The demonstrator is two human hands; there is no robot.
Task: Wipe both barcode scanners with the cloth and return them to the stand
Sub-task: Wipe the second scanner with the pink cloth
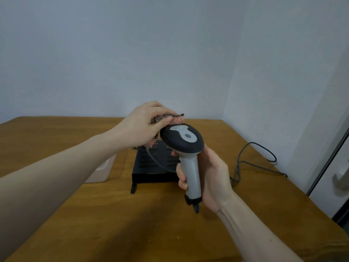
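My right hand (205,176) wraps the scanner (186,148) by its handle, long axis upright above the stand (151,167), while my left hand (145,125) pinches the cloth (175,119) against the head's far upper-left edge.

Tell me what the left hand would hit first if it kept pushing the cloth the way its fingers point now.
The left hand points right and slightly away, pressing the cloth against the scanner head. Going straight on, it would probably slide over the head's far edge; beyond that the way looks free to the wall, though depth is unclear.
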